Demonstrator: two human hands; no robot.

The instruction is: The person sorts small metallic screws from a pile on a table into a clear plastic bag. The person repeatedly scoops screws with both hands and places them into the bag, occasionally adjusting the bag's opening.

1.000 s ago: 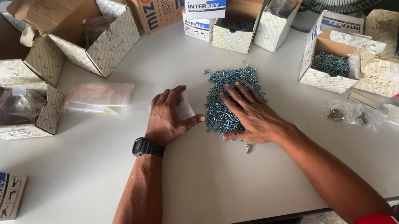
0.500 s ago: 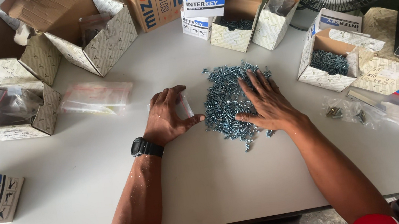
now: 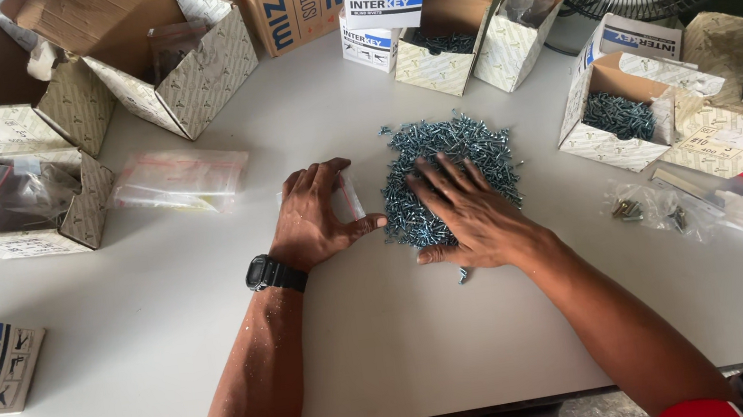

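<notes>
Screws (image 3: 468, 143) lie in a loose grey-blue heap at the middle of the white table (image 3: 124, 365), and the right hand (image 3: 468, 215) rests flat on the heap's near side, fingers spread, gripping nothing. One stray screw (image 3: 462, 274) lies just below the palm. The left hand (image 3: 315, 216) lies flat just beside the heap, fingers together, pinning a small clear bag (image 3: 348, 197) to the table. A wide sweep of the right hand could scatter screws toward the near edge, and sharp tips could prick the palm. The bag could slip if the left hand lifts. Open boxes (image 3: 613, 115) ring the heap, near enough for mixing.
</notes>
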